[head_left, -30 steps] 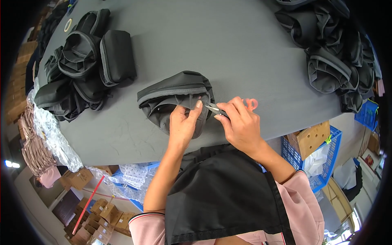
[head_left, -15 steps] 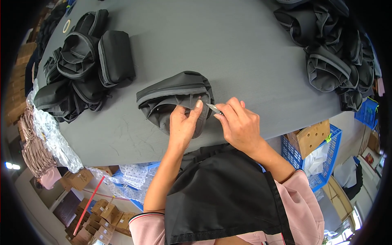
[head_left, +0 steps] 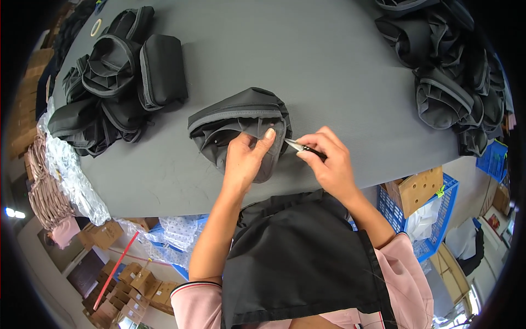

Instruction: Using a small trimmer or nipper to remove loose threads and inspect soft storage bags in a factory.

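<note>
A black zippered pouch (head_left: 241,112) lies unzipped on the grey table in front of me, its inner dividers showing. My left hand (head_left: 246,159) grips the pouch's near right side, thumb on top of the fabric and fingers hidden inside the opening. From the right, my right hand (head_left: 331,164) holds a pair of thread snips (head_left: 313,152) with a black handle and pointed metal blades. The blade tips meet the pouch's right edge, close to my left thumb. Whether a thread lies between them is too small to tell.
Several similar black pouches are heaped at the far left (head_left: 112,66) and far right (head_left: 444,98) of the grey table (head_left: 329,66). A roll of tape (head_left: 96,27) lies at the back left. Below the right edge stands a blue crate (head_left: 446,214) with a perforated wooden board (head_left: 419,189).
The snips have turned in my right hand, so more of their handle shows, and that hand has shifted slightly right. My left hand keeps its hold on the pouch.
</note>
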Demonstrator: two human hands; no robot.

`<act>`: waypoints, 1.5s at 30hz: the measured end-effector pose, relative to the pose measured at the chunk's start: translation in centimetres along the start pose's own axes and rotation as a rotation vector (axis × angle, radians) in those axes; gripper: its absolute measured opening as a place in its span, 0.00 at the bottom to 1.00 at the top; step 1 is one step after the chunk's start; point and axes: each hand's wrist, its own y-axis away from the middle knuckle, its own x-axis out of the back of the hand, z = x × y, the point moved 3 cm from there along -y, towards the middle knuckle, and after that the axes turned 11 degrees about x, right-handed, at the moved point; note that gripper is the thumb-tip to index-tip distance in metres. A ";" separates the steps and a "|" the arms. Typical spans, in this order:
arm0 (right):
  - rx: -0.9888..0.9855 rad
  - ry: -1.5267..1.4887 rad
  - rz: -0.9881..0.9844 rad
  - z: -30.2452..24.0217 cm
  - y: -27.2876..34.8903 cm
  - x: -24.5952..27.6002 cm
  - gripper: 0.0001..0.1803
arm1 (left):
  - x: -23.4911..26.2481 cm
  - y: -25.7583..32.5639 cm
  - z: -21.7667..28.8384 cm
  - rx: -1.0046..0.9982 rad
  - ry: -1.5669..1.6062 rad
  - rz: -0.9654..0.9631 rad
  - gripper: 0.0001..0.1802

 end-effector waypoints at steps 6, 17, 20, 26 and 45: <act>-0.020 -0.067 0.051 -0.8 -0.3 0.0 0.08 | 0.6 0.8 0.6 0.009 0.119 -0.023 0.14; -0.020 -0.184 0.002 -0.3 -1.1 -1.6 0.07 | 1.3 1.4 0.9 -0.008 0.187 -0.036 0.12; -0.088 -0.329 0.043 0.1 -1.0 -0.9 0.07 | 1.9 1.1 0.8 0.031 0.158 -0.026 0.13; -0.092 -0.415 0.075 0.6 -1.9 -1.3 0.13 | 0.9 1.7 2.9 -0.075 0.019 0.032 0.16; 0.089 -0.182 -0.164 -0.1 -3.9 -2.4 0.04 | 0.3 5.1 2.1 -0.454 -0.318 0.208 0.28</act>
